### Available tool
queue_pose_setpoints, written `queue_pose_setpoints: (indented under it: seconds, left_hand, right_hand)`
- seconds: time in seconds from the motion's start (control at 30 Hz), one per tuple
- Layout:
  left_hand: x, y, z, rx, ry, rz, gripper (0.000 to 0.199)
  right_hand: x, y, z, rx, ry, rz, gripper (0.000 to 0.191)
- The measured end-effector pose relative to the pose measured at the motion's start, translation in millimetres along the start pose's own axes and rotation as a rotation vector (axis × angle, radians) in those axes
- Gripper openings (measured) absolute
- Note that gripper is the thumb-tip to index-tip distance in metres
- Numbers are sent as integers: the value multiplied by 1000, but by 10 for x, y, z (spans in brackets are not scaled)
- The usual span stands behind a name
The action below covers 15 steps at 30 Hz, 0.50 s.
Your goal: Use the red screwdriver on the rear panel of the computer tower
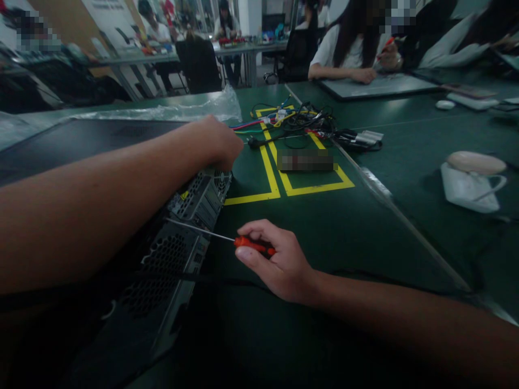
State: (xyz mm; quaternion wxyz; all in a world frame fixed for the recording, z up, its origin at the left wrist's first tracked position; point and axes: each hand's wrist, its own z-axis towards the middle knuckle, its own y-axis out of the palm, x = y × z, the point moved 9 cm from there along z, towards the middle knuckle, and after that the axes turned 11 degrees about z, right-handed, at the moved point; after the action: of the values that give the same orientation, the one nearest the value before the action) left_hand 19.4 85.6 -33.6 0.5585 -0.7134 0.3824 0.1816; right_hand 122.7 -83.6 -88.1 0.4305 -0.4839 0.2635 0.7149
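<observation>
A black desktop computer case [60, 138] lies on its side at the left, its vented metal back panel [158, 275] facing me. My right hand [284, 259] is closed around the red and black handle of a screwdriver [255, 246]. The thin shaft runs left to the back panel, its tip meeting the panel below a small yellow sticker [184, 195]. My left hand [221, 143] is bent over the far corner of the case, above the round fan grille [222, 181]. Its fingers are mostly hidden behind the hand, and my left forearm covers part of the case.
Yellow tape [259, 195] marks the green table [324, 232]. A tangle of cables [308, 121] lies beyond the case, near clear plastic wrap [194, 108]. At the right is a white container [470, 189] with a beige top. Across the table, a person [344, 54] works at a flat panel [377, 86].
</observation>
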Motion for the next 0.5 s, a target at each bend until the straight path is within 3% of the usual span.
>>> queue_pose_setpoints:
  seconds: [0.13, 0.3, 0.5]
  left_hand:
    - [18, -17, -22, -3, 13, 74, 47]
    - [-27, 45, 47, -1, -1, -41, 53]
    - [-23, 1, -3, 14, -7, -13, 49]
  right_hand:
    - [11, 8, -15, -21, 13, 30, 36]
    - [24, 14, -25, -42, 51, 53, 52]
    - [14, 13, -9, -7, 27, -20, 29]
